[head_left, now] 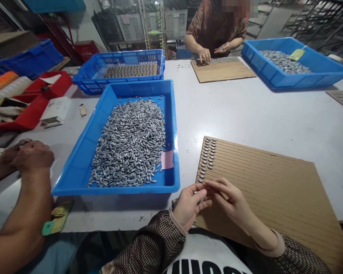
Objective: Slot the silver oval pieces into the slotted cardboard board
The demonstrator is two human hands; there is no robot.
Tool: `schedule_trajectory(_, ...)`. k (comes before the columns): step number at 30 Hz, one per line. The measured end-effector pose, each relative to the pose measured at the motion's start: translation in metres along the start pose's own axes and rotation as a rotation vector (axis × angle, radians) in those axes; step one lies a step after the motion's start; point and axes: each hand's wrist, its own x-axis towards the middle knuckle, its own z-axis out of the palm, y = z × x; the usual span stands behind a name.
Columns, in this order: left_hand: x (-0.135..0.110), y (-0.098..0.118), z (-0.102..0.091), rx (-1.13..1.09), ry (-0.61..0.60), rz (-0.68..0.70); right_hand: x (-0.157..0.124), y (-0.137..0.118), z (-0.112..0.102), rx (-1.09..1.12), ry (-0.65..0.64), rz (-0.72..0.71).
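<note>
Placing metal pieces (200, 181) along the cardboard sheet's (268, 186) left edge seems the present step. Over that edge, the left hand (188, 203) curls around several; whether the right hand (231, 199) pinches one, I cannot tell. Next probably needs careful alignment.

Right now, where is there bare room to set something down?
Widest: tabletop between the near cardboard, far cardboard and far-right blue tray. Narrower: between the near blue tray and near cardboard. Crowded: around the left hand and right hand, and by the red bins.
</note>
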Motion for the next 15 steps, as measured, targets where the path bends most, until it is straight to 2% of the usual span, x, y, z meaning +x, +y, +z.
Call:
schedule_trajectory(4, 0.003, -0.005, 0.000, 0.004, 0.009, 0.053, -0.004, -0.008, 0.003, -0.158, -0.035, -0.106)
schedule_trajectory(8, 0.006, -0.007, -0.002, 0.060, -0.008, 0.009, -0.001, -0.010, -0.007, -0.265, -0.093, -0.141)
schedule_trajectory(15, 0.006, -0.001, -0.003, 0.177, -0.057, -0.029, 0.004, -0.017, -0.020, -0.262, -0.135, -0.281)
